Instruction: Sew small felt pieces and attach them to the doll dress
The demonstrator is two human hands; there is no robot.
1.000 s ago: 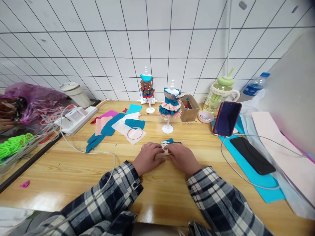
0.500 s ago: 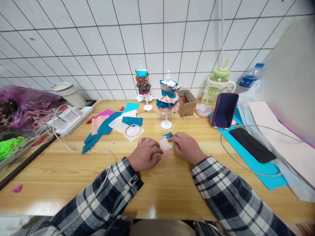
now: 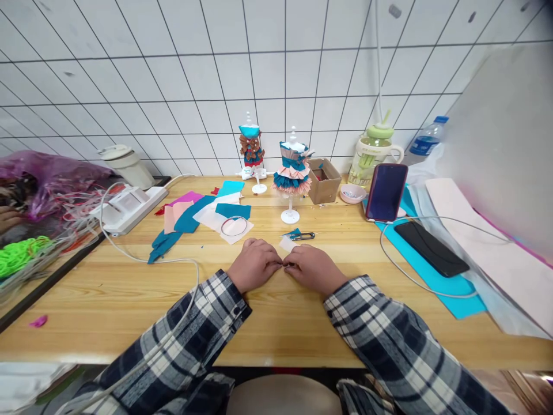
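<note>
My left hand (image 3: 256, 265) and my right hand (image 3: 314, 268) meet fingertip to fingertip above the wooden table, both pinched closed. What lies between the fingertips is too small and hidden to name. Just beyond my right hand lie a whitish paper piece (image 3: 287, 243) and small dark snips (image 3: 302, 236) with a teal scrap at their tip. Farther back stands a mini dress form (image 3: 292, 173) in teal and pink ruffles. Left of it, teal, pink and white paper pieces (image 3: 190, 215) lie spread, with a thin ring (image 3: 234, 226) on a white one.
A second dress form (image 3: 251, 151), a cardboard box (image 3: 325, 183) and a pink dish (image 3: 353, 194) stand behind. Right are a propped phone (image 3: 386, 193), a black phone (image 3: 431, 249) and a jug (image 3: 375, 154). A white cable (image 3: 173, 261) crosses my left sleeve; another person's hand (image 3: 9, 219) shows far left.
My right hand has left the snips and come down beside my left hand; their fingertips now meet. The pink scrap by my left fingers is now hidden. The view has shifted slightly.
</note>
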